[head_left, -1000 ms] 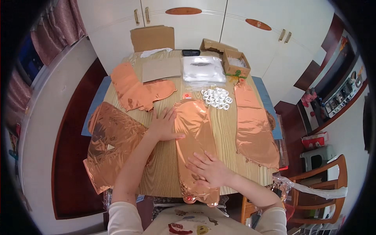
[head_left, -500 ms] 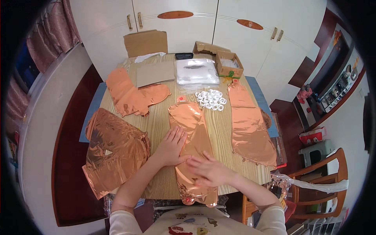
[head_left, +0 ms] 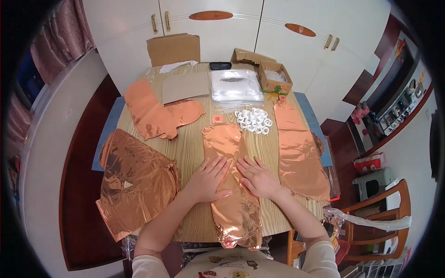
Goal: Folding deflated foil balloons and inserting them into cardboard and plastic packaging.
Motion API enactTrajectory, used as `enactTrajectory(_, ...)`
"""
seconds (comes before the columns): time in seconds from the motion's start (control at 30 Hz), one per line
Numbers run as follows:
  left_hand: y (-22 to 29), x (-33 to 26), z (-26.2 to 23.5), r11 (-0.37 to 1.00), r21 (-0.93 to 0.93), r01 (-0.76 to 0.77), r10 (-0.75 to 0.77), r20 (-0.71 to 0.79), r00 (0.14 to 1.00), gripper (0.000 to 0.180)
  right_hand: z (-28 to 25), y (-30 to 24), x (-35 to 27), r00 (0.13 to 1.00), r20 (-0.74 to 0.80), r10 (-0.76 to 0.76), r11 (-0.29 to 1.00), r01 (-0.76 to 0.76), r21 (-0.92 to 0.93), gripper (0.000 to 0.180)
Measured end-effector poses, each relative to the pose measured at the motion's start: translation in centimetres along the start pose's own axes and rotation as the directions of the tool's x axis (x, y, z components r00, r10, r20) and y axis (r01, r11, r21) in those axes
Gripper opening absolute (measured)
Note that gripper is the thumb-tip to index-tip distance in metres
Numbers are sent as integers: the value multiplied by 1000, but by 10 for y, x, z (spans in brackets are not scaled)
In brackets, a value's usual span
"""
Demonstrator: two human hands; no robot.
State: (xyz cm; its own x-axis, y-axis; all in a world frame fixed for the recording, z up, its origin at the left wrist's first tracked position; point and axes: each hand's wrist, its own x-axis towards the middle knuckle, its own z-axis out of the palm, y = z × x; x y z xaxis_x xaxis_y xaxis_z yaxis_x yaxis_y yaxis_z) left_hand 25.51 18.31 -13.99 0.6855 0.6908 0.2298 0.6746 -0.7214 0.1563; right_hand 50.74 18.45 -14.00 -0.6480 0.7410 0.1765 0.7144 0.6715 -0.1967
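A flat copper-coloured foil balloon [head_left: 237,211] lies lengthwise in front of me, its near end reaching over the table's front edge. My left hand [head_left: 207,181] rests flat on its left side with the fingers stretched out. On its right side, my right hand [head_left: 258,178] presses down, palm low and fingers spread. Neither hand grasps anything. Just beyond the balloon's far end sits a small tag with a red mark [head_left: 217,119]. To its right is a pile of white plastic rings [head_left: 253,121].
More copper foil pieces lie at the near left [head_left: 134,190], far left [head_left: 148,111] and right [head_left: 301,162]. At the back are a grey cardboard sheet [head_left: 185,88], clear plastic bags [head_left: 236,88], a black case [head_left: 220,66] and a small carton [head_left: 276,78]. A wooden chair [head_left: 378,248] stands right.
My right hand has moved forward and right, from the balloon's middle to its right side. My left hand stays on the left side, shifted slightly. The foil's crease looks flatter.
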Motion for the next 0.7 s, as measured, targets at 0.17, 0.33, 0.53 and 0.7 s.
enactTrajectory(0.17,1,1,-1,1000,-12,-9,10,19,1000,91,-2,-3,0,1000,21,-20,1000,21,-16,51)
enactTrajectory(0.33,1,1,-3,999,11,-33,33,14,999,88,0,-1,0,1000,6,-23,1000,23,-18,51)
enactTrajectory(0.53,0,1,-4,998,15,-59,58,40,997,84,4,4,1,999,16,-37,999,37,-18,52)
enactTrajectory(0.7,-1,1,-2,999,19,-48,47,51,998,83,8,26,22,998,18,-62,998,63,-5,52)
